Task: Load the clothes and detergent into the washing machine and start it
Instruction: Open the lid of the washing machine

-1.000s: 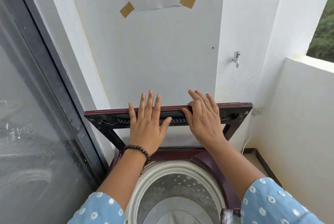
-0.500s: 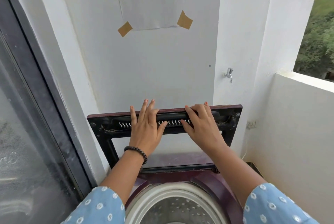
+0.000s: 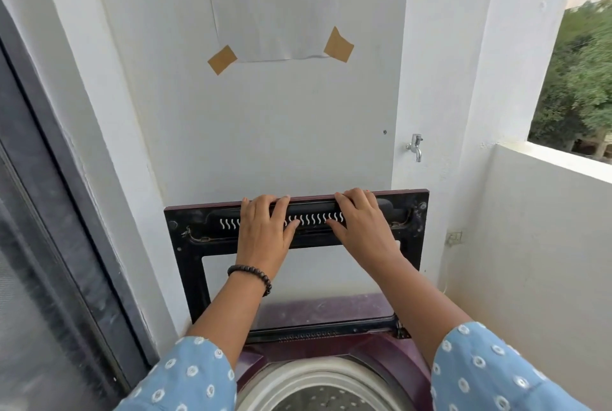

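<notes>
Both arms stretched forward; left hand [image 3: 263,234] and right hand [image 3: 361,228] palms down, fingertips curled over raised edge.

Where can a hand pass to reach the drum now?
Straight down between the forearms: the drum mouth is open under the raised lid. Crowded at the lid's top edge, where the left hand and right hand curl over it.

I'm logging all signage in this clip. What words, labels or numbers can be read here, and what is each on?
"TASK DESCRIPTION": heading on the paper sheet taped to the wall.
"REQUIRED PROPS": second heading on the same sheet.
Small lines under each heading: too blurred to read.
Washing machine lid: white wavy marks only, no readable text.
</notes>
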Motion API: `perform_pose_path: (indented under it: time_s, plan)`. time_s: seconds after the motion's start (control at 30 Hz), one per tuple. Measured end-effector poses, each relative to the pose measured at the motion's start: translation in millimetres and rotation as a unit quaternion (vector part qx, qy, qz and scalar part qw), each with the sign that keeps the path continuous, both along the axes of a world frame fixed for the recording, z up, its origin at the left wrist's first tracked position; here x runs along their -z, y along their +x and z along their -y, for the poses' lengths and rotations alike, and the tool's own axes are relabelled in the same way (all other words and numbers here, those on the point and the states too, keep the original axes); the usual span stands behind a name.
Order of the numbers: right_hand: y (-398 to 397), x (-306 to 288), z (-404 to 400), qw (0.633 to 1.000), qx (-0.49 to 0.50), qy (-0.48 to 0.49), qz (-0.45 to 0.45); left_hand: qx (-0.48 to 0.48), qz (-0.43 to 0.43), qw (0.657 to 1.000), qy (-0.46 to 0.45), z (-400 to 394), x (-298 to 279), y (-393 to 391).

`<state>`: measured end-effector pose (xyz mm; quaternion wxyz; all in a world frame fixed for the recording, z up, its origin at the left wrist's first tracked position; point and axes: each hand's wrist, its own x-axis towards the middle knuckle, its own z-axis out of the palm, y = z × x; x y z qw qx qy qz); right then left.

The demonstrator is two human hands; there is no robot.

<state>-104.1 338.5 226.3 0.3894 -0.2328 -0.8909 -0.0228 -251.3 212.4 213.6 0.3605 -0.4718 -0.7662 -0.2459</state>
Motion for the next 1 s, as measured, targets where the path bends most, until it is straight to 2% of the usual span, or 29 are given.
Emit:
perform_pose_path:
  time_s: [0.23,0.6,1.0]
  plan:
    - [-15,-1,-12,0.999,-0.004,-0.032,0.020,0.013,0.011,1.000,-0.014,-12,-4,-12]
    - [-34,0,-32,0.997,-0.009,-0.058,0.043,0.013,0.101,0.993,-0.055,-31,-2,-29]
    - [-48,1,-46,0.994,-0.010,-0.085,0.061,0.007,0.117,0.990,-0.075,-42,-4,-40]
